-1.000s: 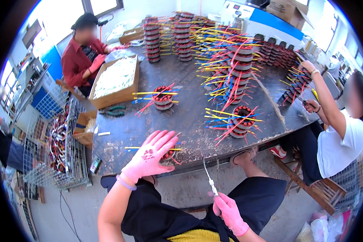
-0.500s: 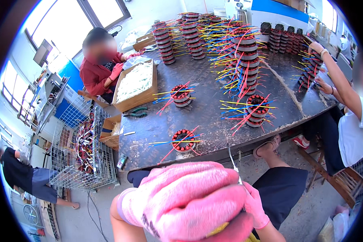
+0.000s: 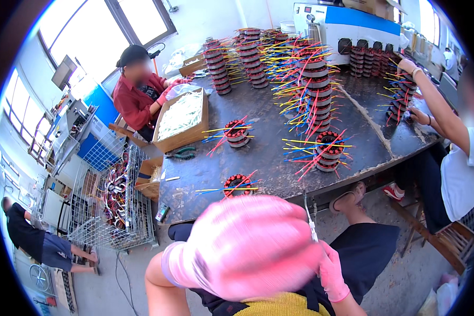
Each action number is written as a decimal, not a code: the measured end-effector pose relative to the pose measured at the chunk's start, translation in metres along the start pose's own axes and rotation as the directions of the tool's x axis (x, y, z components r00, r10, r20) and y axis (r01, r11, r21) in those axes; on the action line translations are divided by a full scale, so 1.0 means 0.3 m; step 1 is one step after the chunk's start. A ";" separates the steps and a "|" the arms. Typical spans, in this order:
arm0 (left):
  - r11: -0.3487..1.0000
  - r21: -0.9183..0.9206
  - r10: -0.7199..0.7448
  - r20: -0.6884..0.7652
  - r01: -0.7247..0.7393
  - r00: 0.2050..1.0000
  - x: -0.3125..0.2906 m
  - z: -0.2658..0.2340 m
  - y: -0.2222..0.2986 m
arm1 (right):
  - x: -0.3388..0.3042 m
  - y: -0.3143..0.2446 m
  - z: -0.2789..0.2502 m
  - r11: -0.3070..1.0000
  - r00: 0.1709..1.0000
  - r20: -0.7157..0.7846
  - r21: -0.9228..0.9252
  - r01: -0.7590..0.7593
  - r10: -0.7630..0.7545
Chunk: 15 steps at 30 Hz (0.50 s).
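Note:
My left hand (image 3: 247, 245), in a pink glove, is in front of my body with its fingers curled over; motion smears it, and what it holds is hidden. Just behind it on the right, my right hand (image 3: 333, 276), also pink-gloved, is closed around the lower end of a thin pale cord-like strip (image 3: 312, 227) that rises toward the table edge. Beyond my left hand a wound motor stator (image 3: 228, 188) lies on the table, its lower edge partly covered by the glove. Red, blue and yellow leads cross over it.
The dark table (image 3: 195, 181) bears a short stator stack (image 3: 328, 161), another one (image 3: 237, 141), tall stacks (image 3: 316, 95), pliers (image 3: 183, 153) and a box of white pieces (image 3: 184, 117). A wire cage (image 3: 113, 234) stands left. Co-workers sit at far left and right.
My left hand has shifted slightly up and its fingers look more blurred. The view has tilted a little, so the table things sit lower. My right hand stays close by it with the strip.

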<state>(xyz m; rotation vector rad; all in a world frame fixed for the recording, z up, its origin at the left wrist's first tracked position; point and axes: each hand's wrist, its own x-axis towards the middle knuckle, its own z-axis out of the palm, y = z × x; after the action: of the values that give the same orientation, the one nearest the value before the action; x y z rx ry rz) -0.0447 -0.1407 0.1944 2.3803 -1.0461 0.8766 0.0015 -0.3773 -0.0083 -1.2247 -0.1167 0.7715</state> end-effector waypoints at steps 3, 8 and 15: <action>0.447 0.853 -0.331 -0.122 0.269 0.936 -0.058 0.018 0.056 | 0.008 0.003 0.012 0.999 0.999 0.005 -0.018 -0.032 0.032; 0.794 -0.582 -0.307 -0.130 0.179 0.943 0.004 0.118 0.097 | 0.033 0.041 -0.021 0.992 0.995 0.008 -0.079 0.095 -0.095; 0.474 -0.880 -0.114 -0.102 -0.036 0.988 0.037 0.212 0.150 | 0.050 0.116 -0.038 0.999 0.998 -0.059 -0.026 0.020 -0.021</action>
<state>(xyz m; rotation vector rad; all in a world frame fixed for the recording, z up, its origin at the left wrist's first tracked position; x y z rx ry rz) -0.0486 -0.2115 0.1604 1.3954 -1.0182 0.3066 0.0018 -0.3734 -0.0476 -1.2676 -0.0909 0.7174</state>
